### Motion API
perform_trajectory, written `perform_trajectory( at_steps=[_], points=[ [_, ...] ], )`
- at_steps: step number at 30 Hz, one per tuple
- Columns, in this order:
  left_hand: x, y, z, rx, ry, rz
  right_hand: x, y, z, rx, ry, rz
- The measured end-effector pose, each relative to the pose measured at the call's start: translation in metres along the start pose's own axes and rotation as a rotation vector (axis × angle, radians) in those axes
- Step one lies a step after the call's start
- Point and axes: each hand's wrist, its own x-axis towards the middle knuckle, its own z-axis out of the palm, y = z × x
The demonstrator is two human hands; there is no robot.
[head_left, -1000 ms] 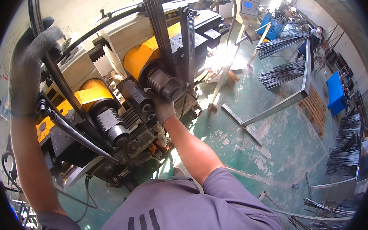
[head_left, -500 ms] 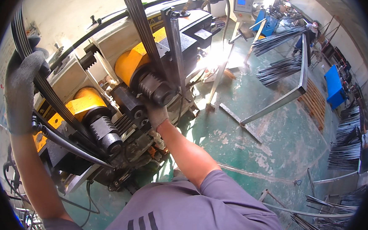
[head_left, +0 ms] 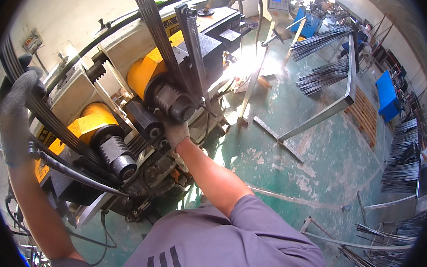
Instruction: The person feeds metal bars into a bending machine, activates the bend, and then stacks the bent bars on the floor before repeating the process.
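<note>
My left hand [head_left: 16,109], in a grey work glove, is closed around the upper part of a bundle of dark metal rods [head_left: 58,116]. The bundle slants down past a yellow-collared clamp with a ridged steel cylinder [head_left: 115,151]. My right hand [head_left: 177,132], also gloved, reaches in under a second ridged cylinder [head_left: 173,102], beside a black block [head_left: 143,119]. Its fingers are hidden behind these parts, so what it touches cannot be made out. Another bundle of rods [head_left: 161,34] rises beside the second yellow collar [head_left: 144,74].
Springs on posts [head_left: 196,49] flank the machine. A control box with a small screen [head_left: 276,2] stands behind it. To the right are a metal stand [head_left: 320,119] bearing rods, a wooden pallet [head_left: 362,119] and a blue bin [head_left: 387,96]. Another person [head_left: 361,37] is far off.
My left hand has shifted left, and the upper end of the rod bundle has swung left with it. My right hand stays by the black block. The whole view has shifted slightly.
</note>
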Motion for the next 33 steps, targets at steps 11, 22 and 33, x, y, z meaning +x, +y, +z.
perform_trajectory(
  at_steps=[11,22,33],
  points=[
    [-0.017,0.003,-0.013,-0.198,-0.229,-0.140,-0.011,0.010,-0.007,-0.228,-0.024,0.046],
    [-0.020,-0.007,-0.031,-0.218,-0.289,-0.139,-0.010,-0.025,-0.003,0.180,0.032,0.427],
    [-0.027,0.014,-0.018,-0.115,-0.194,-0.155,-0.008,-0.018,-0.006,0.216,0.025,0.412]
  ],
)
